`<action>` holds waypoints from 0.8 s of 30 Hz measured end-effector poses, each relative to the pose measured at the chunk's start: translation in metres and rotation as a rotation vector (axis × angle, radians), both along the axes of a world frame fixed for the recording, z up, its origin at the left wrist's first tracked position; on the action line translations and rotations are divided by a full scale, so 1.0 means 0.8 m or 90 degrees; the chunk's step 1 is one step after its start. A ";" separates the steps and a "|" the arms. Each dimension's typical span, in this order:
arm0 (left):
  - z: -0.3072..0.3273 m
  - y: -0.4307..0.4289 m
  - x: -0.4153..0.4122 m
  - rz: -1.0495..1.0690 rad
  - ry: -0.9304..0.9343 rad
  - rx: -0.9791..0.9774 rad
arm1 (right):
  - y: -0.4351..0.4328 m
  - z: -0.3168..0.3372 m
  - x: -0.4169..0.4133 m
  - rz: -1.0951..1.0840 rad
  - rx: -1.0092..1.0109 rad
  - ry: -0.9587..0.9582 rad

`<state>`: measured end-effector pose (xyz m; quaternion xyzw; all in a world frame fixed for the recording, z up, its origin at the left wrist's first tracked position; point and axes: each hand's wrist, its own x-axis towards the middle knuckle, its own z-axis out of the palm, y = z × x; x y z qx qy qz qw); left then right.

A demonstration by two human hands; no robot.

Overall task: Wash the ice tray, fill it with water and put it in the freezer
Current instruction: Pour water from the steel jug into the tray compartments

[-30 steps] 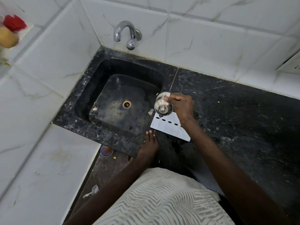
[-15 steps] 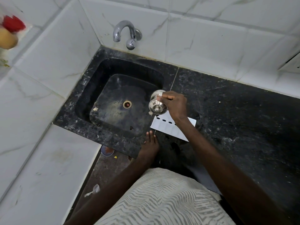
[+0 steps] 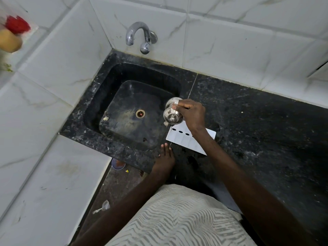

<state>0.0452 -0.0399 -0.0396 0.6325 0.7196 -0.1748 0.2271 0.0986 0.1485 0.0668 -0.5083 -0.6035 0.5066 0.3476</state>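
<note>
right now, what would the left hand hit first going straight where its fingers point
Probably the sink at its near right edge, left of the ice tray; the steel vessel the right hand holds looks higher, though depth is unclear.

Soft even light, wide-angle bending at edges (top-left corner blurred), dim lower right.

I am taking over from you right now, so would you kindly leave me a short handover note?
Left hand: flat on the counter edge, holding nothing.
Right hand: grips a small steel vessel, tilted above the sink-side end of the ice tray.
The tray lies on the counter beside the sink.
Washing and filling: cannot tell how far.
Left: finish filling, carry tray to freezer.
</note>
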 end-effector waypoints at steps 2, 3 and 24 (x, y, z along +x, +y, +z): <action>-0.002 0.000 -0.001 0.000 0.001 0.002 | -0.001 0.002 0.000 0.000 0.001 0.004; -0.003 -0.001 0.000 0.001 0.001 0.003 | -0.001 0.002 0.000 0.001 0.002 0.004; 0.011 0.002 0.001 -0.009 0.007 -0.010 | 0.008 -0.006 0.014 -0.041 -0.059 0.042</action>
